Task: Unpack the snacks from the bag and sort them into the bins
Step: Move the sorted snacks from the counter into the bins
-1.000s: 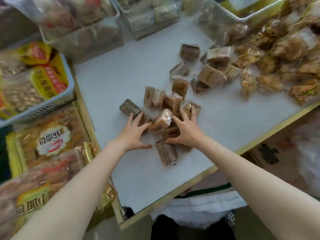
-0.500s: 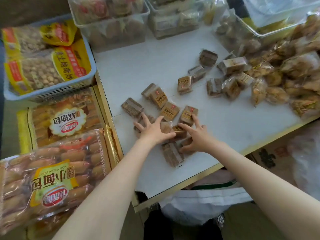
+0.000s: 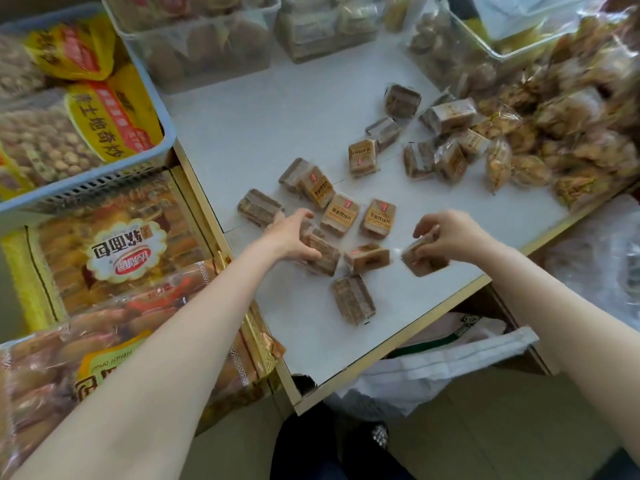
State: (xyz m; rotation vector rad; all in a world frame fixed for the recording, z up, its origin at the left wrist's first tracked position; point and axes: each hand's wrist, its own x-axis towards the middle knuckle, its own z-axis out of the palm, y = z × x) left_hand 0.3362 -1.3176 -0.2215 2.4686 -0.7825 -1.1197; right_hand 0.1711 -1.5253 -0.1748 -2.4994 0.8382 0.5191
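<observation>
Right now both hands are gathering the small wrapped brown cakes spread over the white tabletop (image 3: pixel 277 109). The left hand (image 3: pixel 291 237) has its fingers curled down around a wrapped cake (image 3: pixel 322 252), thumb on the near side, so it grips that piece. The right hand (image 3: pixel 450 233) pinches another wrapped cake (image 3: pixel 420 259) between thumb and bent fingers, lifting its edge just off the surface. Between the two sets of fingers lies a loose cake (image 3: pixel 367 258), and just nearer the body than the fingers sits another (image 3: pixel 353 299). Beyond the fingers, three labelled cakes lie side by side, the middle one (image 3: pixel 339 214) just past the left fingertips, and farther out more cakes run into a heap of crinkly snack packets (image 3: pixel 571 133). Clear bins (image 3: pixel 207 46) stand at the far edge, well apart from both hands. Judging from this, the step in hand is collecting like pieces before binning them. The next move likely calls for holding both cakes firmly, perhaps stacking more, then carrying them up and over the scattered ones to the bin with matching cakes.
</observation>
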